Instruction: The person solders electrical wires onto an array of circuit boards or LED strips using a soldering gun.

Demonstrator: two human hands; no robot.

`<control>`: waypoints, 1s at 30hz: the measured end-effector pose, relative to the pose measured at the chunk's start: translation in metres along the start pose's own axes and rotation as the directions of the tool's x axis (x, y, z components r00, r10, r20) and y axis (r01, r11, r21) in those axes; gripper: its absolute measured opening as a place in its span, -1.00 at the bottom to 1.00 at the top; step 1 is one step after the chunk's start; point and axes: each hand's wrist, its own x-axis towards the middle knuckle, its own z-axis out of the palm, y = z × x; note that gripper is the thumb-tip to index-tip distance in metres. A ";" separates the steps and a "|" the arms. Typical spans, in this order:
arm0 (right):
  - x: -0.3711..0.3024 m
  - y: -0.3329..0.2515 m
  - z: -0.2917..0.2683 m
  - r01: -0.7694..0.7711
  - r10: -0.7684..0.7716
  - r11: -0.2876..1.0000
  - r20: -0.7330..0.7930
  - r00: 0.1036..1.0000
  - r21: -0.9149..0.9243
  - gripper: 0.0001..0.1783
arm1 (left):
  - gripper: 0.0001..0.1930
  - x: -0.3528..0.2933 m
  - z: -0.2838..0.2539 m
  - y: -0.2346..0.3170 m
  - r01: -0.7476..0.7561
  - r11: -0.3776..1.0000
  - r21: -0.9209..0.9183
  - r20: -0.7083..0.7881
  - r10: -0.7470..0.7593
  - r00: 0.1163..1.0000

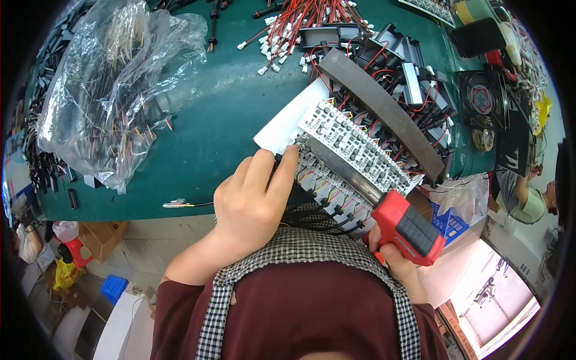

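Note:
In my right hand (393, 255) is a red and black soldering gun (408, 228). Its long metal barrel points up and left across a white circuit board panel (360, 147), the tip near the panel's left corner. My left hand (255, 195) is at that same corner, thumb and forefinger closed on a black cable whose end is mostly hidden by the fingers. A white sheet (291, 120) lies beneath the panel. Along the panel's near edge several black cables (336, 210) with thin coloured wires hang toward me. A dark curved bar (384, 114) rests across the panel's far side.
A clear plastic bag of cables (114, 102) lies on the green table (222, 120) at left. Red wires with white connectors (300, 30) and black housings (414, 78) are heaped at the back. A fan (482, 99) stands right; another person (528, 201) sits beyond.

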 end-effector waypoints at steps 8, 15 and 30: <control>-0.006 0.009 -0.004 0.061 -0.053 0.988 0.059 0.997 -0.139 -0.49 | -0.63 0.001 -0.002 0.001 0.010 0.999 0.039 0.023 -0.011 1.000; -0.010 0.006 0.004 -0.101 0.101 0.986 0.009 0.995 0.132 -0.21 | -0.63 0.001 0.000 0.001 -0.001 0.999 0.043 0.022 0.000 1.000; 0.000 0.003 -0.001 -0.005 0.005 0.998 -0.003 1.000 0.056 -0.39 | -0.63 -0.001 0.004 0.001 0.048 0.992 -0.120 -0.050 -0.054 0.997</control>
